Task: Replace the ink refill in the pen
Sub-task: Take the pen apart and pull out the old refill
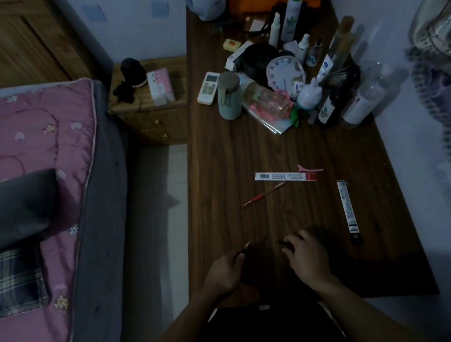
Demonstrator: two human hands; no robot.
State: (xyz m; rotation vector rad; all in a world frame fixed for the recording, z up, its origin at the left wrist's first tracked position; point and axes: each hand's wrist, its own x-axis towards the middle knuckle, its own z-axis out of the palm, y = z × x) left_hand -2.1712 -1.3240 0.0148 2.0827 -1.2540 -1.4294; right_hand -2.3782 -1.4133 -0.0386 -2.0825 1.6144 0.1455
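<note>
Near the front edge of the dark wooden table point(218, 172), my left hand point(225, 273) grips a thin dark pen part point(245, 248) whose pale tip points up and right. My right hand point(308, 255) lies beside it with curled fingers over a small dark piece point(284, 242); the light is too dim to name it. A red refill point(263, 194) lies slantwise on the table farther back. Behind it sits a white refill packet point(284, 176) with a barcode. A second long packet point(348, 207) lies to the right, with a dark piece point(356, 238) at its near end.
A pink hair clip point(309, 168) rests on the white packet. Bottles, a clock point(285, 72), a remote point(208, 87) and a cup point(228, 96) crowd the back of the table. A bed with a pink quilt point(22, 144) fills the left, and a nightstand point(149, 106) stands between.
</note>
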